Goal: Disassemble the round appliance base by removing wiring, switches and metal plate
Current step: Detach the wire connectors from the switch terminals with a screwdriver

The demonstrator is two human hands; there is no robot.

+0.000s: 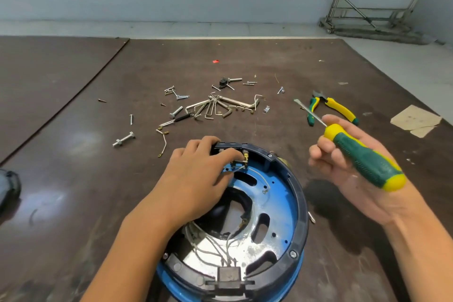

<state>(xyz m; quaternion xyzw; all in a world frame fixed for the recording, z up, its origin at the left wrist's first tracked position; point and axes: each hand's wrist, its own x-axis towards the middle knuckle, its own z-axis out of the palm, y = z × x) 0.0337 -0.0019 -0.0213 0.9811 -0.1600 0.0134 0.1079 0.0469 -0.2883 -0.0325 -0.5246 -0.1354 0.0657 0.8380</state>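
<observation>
Head view: on the dark worktable (73, 179) the round base (297, 206) sits open side up near us, with bare board on both sides and the hex keys (213, 108) well beyond. Our left hand (196, 179) pinches the switch block (228, 146) at the far rim. Our right hand (348, 179), held apart, grips the screwdriver (362, 158). We judge switch removal is in hand, and next the tip must reach its terminals.

No readable text, no label, brand, number or sign legible on anything in view
</observation>
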